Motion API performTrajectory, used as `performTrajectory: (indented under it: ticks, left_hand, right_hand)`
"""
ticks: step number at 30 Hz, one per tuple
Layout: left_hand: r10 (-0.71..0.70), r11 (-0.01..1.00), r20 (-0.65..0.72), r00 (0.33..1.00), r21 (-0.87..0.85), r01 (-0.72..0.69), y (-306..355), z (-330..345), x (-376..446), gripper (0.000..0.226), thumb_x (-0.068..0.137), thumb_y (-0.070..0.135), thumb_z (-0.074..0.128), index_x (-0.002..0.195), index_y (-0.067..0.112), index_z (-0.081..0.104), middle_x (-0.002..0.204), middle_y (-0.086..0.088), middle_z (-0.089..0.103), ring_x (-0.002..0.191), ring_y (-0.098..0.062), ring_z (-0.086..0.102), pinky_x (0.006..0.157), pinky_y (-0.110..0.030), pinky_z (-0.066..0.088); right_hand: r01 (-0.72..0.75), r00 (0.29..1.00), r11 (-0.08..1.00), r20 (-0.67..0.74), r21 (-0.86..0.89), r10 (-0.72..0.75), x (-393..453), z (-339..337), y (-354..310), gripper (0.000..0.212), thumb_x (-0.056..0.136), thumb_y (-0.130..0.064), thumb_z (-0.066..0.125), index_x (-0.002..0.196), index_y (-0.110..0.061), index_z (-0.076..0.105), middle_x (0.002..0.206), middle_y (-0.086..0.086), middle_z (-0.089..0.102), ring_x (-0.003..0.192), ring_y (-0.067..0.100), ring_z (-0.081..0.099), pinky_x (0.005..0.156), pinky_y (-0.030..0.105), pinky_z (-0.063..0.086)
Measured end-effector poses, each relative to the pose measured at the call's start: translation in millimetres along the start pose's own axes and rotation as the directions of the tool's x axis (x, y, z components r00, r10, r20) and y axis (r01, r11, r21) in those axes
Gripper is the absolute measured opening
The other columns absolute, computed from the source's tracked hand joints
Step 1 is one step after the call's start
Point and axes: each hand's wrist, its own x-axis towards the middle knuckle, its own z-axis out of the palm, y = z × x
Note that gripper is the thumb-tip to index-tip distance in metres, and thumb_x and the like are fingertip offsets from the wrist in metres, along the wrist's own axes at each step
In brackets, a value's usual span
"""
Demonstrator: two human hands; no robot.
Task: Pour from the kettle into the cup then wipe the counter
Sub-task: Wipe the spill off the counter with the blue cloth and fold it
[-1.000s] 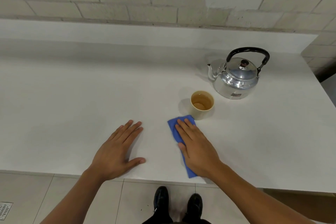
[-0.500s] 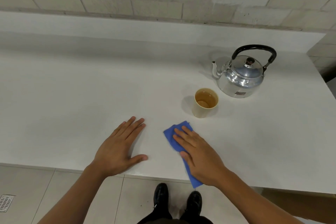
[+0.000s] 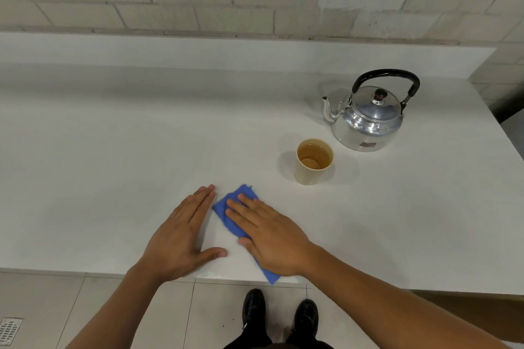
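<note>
Now pressing flat-palmed on the blue cloth (image 3: 232, 211) with right hand (image 3: 272, 238), left hand (image 3: 181, 238) splayed empty alongside, full paper cup (image 3: 313, 161) near, steel kettle (image 3: 368, 119) behind it: risks toppling on a wide stroke.

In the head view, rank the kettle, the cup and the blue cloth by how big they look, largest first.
1. Kettle, plainly the largest, handle included.
2. and 3. Cloth and cup: unsure. The right hand covers much of the cloth, and it lies nearer the camera, so I will not rank these two.
</note>
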Motion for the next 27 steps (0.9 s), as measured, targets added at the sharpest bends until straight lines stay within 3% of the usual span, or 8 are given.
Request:
performTrajectory:
  ticks: [3,7,10,12,14,18,22,27]
  left_hand:
    - [0.004,0.999,0.022,1.0,-0.04,-0.003,0.8,-2.2,1.2,0.119,0.079,0.088,0.056,0.166,0.026,0.004,0.174,0.013,0.005,0.16,-0.005,0.001,0.129,-0.031,0.008]
    - [-0.026,0.993,-0.038,0.999,-0.113,0.022,14.3,-4.2,9.7,0.091,0.089,0.083,0.041,0.162,0.029,0.031,0.166,0.019,0.026,0.156,-0.004,0.016,0.125,-0.03,0.018]
    - [-0.093,0.978,-0.117,0.989,-0.195,0.069,37.0,-0.4,22.8,0.072,0.095,0.071,0.042,0.148,0.024,0.053,0.142,0.019,0.046,0.132,-0.002,0.04,0.114,-0.028,0.032]
    - [-0.12,0.97,-0.153,0.981,-0.228,0.084,50.8,4.6,31.8,0.058,0.099,0.056,0.048,0.142,0.02,0.059,0.131,0.016,0.051,0.121,-0.004,0.046,0.108,-0.029,0.04]
    - [-0.137,0.967,-0.169,0.976,-0.238,0.095,60.7,10.0,40.0,0.042,0.102,0.037,0.06,0.14,0.017,0.061,0.128,0.011,0.057,0.117,-0.007,0.05,0.105,-0.032,0.047]
    - [-0.152,0.974,-0.098,0.983,-0.183,0.133,74.4,16.5,50.9,0.046,0.102,0.025,0.064,0.146,0.014,0.056,0.136,-0.004,0.061,0.124,-0.022,0.054,0.103,-0.029,0.043]
    - [-0.181,0.977,-0.049,0.982,-0.122,0.174,85.0,18.4,51.9,0.051,0.101,0.024,0.061,0.15,0.012,0.052,0.137,-0.007,0.057,0.125,-0.025,0.053,0.105,-0.033,0.045]
    - [-0.243,0.961,-0.049,0.969,-0.15,0.234,103.4,23.2,39.6,0.045,0.1,0.018,0.061,0.144,0.008,0.056,0.126,-0.01,0.059,0.116,-0.026,0.055,0.1,-0.033,0.047]
  right_hand:
    - [0.139,0.987,0.99,0.077,0.026,-0.141,-27.9,-8.9,17.0,0.059,0.108,-0.041,0.031,0.16,-0.019,0.017,0.169,-0.005,0.008,0.154,0.009,-0.007,0.125,0.031,-0.002]
    - [0.171,0.984,0.985,0.049,0.016,-0.172,-49.6,-27.5,38.2,0.052,0.108,-0.041,0.037,0.156,-0.021,0.034,0.166,-0.005,0.023,0.155,0.012,0.004,0.124,0.036,0.012]
    - [-0.023,0.99,0.99,-0.138,0.142,0.043,-67.0,-40.0,44.9,0.041,0.105,-0.032,0.045,0.143,-0.023,0.055,0.157,-0.004,0.043,0.148,0.016,0.031,0.119,0.037,0.028]
    - [-0.155,0.944,0.966,-0.256,0.206,0.206,-82.3,-46.3,47.6,0.033,0.1,-0.025,0.052,0.131,-0.023,0.064,0.139,-0.005,0.058,0.13,0.016,0.05,0.106,0.037,0.044]
    - [-0.285,0.885,0.92,-0.296,0.267,0.36,-96.5,-50.3,48.8,0.029,0.098,-0.022,0.055,0.124,-0.022,0.067,0.12,-0.007,0.062,0.113,0.012,0.056,0.093,0.032,0.051]
    - [-0.502,0.794,0.778,-0.157,0.378,0.588,-118.7,-47.4,43.3,0.029,0.096,-0.034,0.059,0.125,-0.029,0.063,0.103,-0.018,0.054,0.094,-0.005,0.052,0.088,0.024,0.051]
    - [-0.597,0.757,0.72,-0.049,0.355,0.652,-129.4,-38.1,23.9,0.048,0.091,-0.057,0.056,0.132,-0.032,0.055,0.111,-0.018,0.052,0.104,0.001,0.05,0.088,0.022,0.047]
    - [-0.661,0.705,0.664,-0.014,0.35,0.709,-131.4,-28.3,6.1,0.043,0.087,-0.047,0.062,0.127,-0.034,0.053,0.111,-0.018,0.05,0.108,0.008,0.05,0.09,0.025,0.047]
